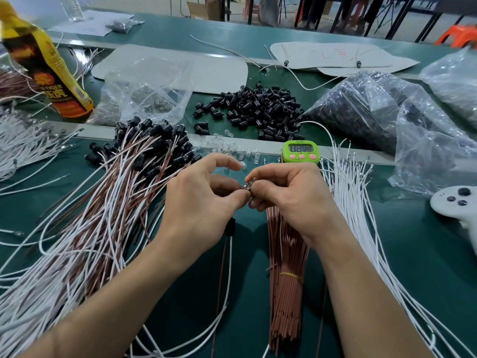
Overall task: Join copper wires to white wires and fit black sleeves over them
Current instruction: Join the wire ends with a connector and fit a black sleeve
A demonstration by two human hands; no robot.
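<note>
Silvery and clear, a small clear part (248, 186) sits right at the meeting point of both hands, above the green table (413, 254). The left hand (198, 202) pinches it between thumb and forefinger from the left, and the right hand (289, 197) pinches it the same way from the right, so the fingertips nearly touch. The other fingers of both hands are loosely curled. The part is too small to tell more about it.

Just below the left palm a black sleeve (230, 226) hangs on a white wire (228, 280) and a thin copper wire (219, 293), which trail down toward the near edge. Their upper ends are hidden behind the hand.

Under the right wrist lies a bundle of copper wires (286, 306) held by a yellow rubber band (291, 276). Loose white wires (361, 215) fan out to its right. A heap of joined wire pairs (108, 202), capped with black sleeves at the far end, spreads to the left.

Beyond the hands stands a green timer (300, 151), with small clear pieces (227, 148) scattered beside it and a pile of loose black sleeves (258, 109) farther back. Plastic bags (374, 112) lie to the right, a yellow bottle (44, 65) stands far left, and a white game controller (456, 202) rests at the right edge.
</note>
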